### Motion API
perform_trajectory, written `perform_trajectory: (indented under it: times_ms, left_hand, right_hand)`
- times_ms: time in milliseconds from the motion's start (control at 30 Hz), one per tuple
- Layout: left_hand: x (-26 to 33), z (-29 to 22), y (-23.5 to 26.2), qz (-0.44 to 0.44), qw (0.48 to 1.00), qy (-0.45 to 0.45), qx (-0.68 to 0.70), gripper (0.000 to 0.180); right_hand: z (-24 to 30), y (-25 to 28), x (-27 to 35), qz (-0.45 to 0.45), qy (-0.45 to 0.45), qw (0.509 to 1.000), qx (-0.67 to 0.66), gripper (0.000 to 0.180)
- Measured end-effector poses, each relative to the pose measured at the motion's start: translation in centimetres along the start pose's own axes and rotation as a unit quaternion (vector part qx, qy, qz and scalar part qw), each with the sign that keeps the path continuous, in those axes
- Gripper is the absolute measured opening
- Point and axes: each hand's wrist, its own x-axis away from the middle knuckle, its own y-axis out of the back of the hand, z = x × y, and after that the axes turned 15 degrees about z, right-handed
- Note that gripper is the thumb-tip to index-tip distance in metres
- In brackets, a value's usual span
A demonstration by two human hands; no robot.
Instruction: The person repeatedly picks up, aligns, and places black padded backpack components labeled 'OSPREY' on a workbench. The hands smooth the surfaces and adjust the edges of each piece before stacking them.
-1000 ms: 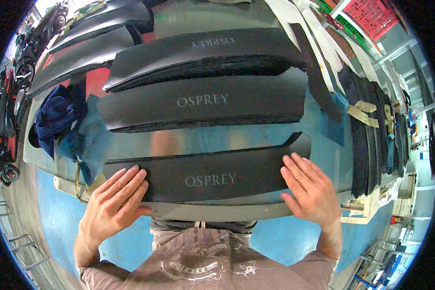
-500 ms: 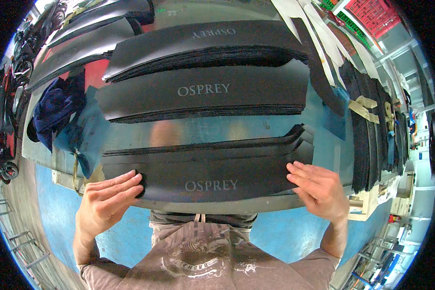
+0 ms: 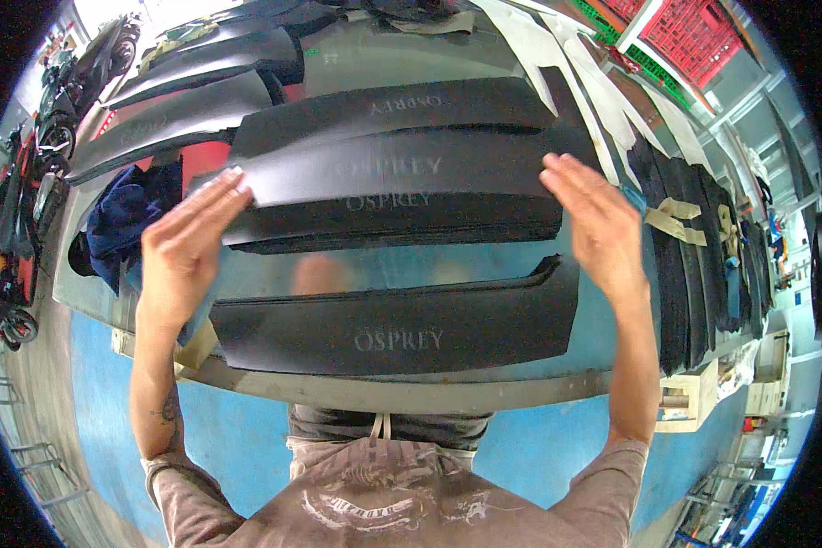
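Between my hands a long black sheet [image 3: 356, 166] with pale lettering is held up by its short ends, over the middle stack of black sheets [image 3: 466, 219]. My left hand [image 3: 183, 247] is closed on its left end and my right hand [image 3: 603, 224] on its right end; the thumbs are hidden. The lifted sheet covers part of the middle stack. Nearest to me on the table lies another stack of black sheets [image 3: 397, 320], with lettering on its top sheet. A far stack of similar sheets [image 3: 402, 102] lies beyond the held one, its lettering upside down.
The shiny table [image 3: 274, 260] has its curved front edge close to me. More black sheet stacks [image 3: 173, 119] and a dark blue cloth [image 3: 128, 215] are at the left. Black strips tied with beige bands [image 3: 685, 224] hang along the right edge. Red crates [image 3: 690, 41] stand far right.
Both hands have moved away from me, from the near stack to above the middle one, carrying a black sheet between them.
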Motion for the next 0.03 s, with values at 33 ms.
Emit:
perform_trajectory:
  times_ms: [33]
  left_hand:
    - [0.38,0.06,-0.62,0.043,0.998,0.008,0.035,0.034]
  right_hand:
    - [-0.45,-0.85,0.14,0.049,0.000,0.999,0.008,0.047]
